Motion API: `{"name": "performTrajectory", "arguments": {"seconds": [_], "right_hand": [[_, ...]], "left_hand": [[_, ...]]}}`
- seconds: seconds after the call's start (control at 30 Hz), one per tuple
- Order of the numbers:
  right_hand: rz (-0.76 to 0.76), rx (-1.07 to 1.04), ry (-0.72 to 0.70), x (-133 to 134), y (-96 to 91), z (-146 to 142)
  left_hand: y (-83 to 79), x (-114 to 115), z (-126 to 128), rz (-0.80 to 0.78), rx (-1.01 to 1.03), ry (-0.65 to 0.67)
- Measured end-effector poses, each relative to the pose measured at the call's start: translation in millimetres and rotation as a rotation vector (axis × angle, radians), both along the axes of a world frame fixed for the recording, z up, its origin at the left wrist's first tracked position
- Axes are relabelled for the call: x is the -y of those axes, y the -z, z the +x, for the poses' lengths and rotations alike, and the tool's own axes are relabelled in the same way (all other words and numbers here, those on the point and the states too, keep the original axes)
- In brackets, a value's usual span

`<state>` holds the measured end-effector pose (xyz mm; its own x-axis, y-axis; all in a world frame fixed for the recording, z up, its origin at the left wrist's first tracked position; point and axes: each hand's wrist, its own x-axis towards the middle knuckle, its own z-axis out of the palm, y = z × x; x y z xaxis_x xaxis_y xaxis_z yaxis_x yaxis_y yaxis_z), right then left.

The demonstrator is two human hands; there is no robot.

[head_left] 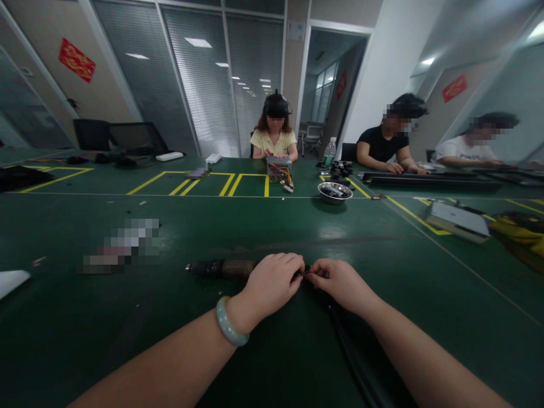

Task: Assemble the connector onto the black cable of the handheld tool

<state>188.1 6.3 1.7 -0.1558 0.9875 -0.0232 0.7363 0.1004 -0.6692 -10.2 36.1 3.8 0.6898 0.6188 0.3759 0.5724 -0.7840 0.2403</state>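
Note:
A dark, slim, cylindrical power tool that looks like an electric screwdriver (223,268) lies on the green table, its metal tip toward the left. My left hand (276,280) is closed over its rear part, which the fingers hide. A pale green bangle (230,322) is round that wrist. Just to the right, my right hand (338,283) pinches a thin dark piece at the tool's tail end. It seems to be the black cable (346,340), which runs from beneath this hand toward the front edge. The fingertips of both hands nearly meet, and the exact joint is hidden.
A metal bowl (335,192) of dark parts stands beyond my hands, with a water bottle (328,157) behind it. A pale box (458,221) lies at the right. Across the table, one person (274,139) handles a wired device (279,164); two others sit farther right.

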Motion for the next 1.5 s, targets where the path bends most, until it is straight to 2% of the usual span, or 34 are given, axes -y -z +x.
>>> {"name": "performTrajectory", "arguments": {"seconds": [0.2,0.43,1.1,1.4,1.5], "right_hand": [[0.005,0.006,0.000,1.0,-1.0,0.5],[-0.003,-0.003,0.001,-0.3,0.7,0.6],[0.020,-0.020,0.004,0.2,1.5,0.5],[0.018,-0.043,-0.001,0.4,3.0,2.0],[0.013,-0.037,0.001,0.1,2.0,1.3]], "left_hand": [[-0.5,0.4,0.3,-0.005,-0.014,0.005],[1.8,0.9,0.5,-0.012,0.004,-0.054],[2.6,-3.1,-0.1,0.036,-0.018,0.040],[2.3,-1.2,0.7,0.009,-0.021,-0.020],[2.2,-1.1,0.7,0.003,-0.026,-0.003]]}}
